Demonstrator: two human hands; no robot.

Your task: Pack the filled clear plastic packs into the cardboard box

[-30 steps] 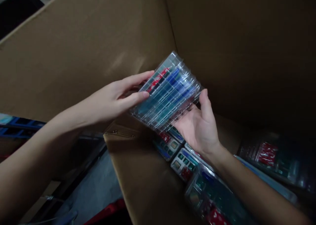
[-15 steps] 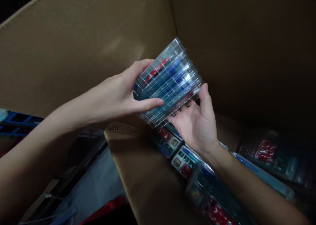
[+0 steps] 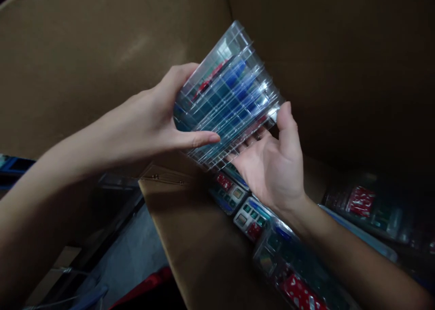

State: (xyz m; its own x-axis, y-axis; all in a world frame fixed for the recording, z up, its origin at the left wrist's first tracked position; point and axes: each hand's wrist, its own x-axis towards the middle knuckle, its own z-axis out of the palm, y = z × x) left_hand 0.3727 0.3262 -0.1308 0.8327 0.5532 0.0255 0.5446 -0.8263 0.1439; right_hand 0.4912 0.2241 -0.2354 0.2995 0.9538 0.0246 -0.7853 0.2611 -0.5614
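Note:
A stack of clear plastic packs (image 3: 231,92) with blue, teal and red contents is held tilted between my two hands over the inside of a cardboard box. My left hand (image 3: 170,110) grips the stack's left side, its thumb lying across the near face and its fingers behind. Palm up, my right hand (image 3: 272,165) supports the stack's lower right end, with the fingers underneath and the thumb at the corner. More packs with red and green pieces, such as one pack (image 3: 251,219), lie in the box below my right hand.
Tall brown walls of the cardboard box (image 3: 95,60) rise at the back and sides. A front flap (image 3: 190,237) slants down toward me. Further packs (image 3: 362,201) sit in shadow at the right. Beyond the box at lower left are a grey floor (image 3: 132,251) and blue crates (image 3: 16,165).
The stack has come up slightly and left in view, with both hands keeping hold. Its top end now looks nearer and the layers sit a little more spread.

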